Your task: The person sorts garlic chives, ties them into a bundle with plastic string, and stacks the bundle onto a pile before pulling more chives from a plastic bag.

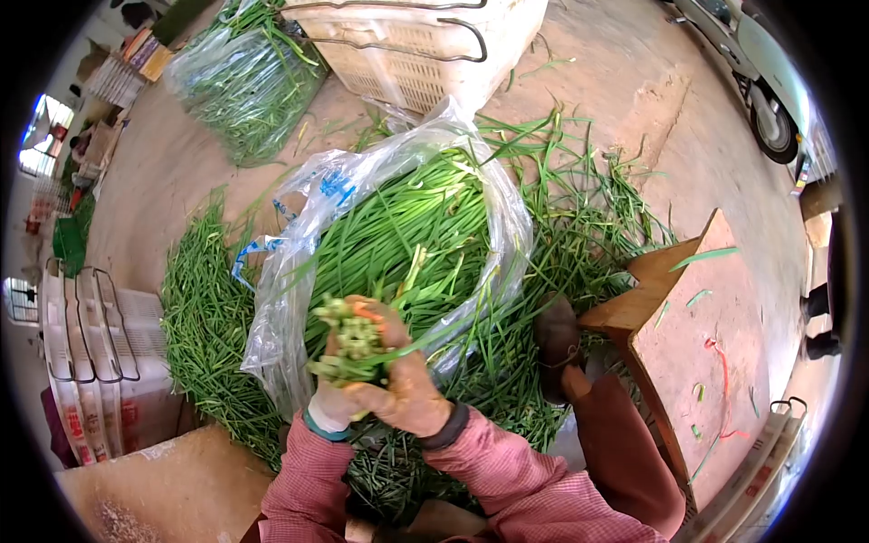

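Note:
A bunch of green stalks (351, 339), probably garlic chives, is held with its pale stem ends facing up toward me. An orange band shows near its upper edge. My right hand (412, 385) is closed around its right side. My left hand (330, 407), with a teal-edged cuff at the wrist, grips it from below and the left; its fingers are partly hidden behind the stalks. Directly beyond my hands, a clear plastic bag (303, 290) with blue print lies open. Long green leaves (407, 217) fill it.
Loose greens (208, 335) lie left of the bag, and more (579, 217) spread right. A board-topped stand (697, 353) is on the right, beside a shoe (554, 348). White crates (398, 77) stand ahead, next to another filled bag (249, 90). A scooter (769, 109) is parked far right.

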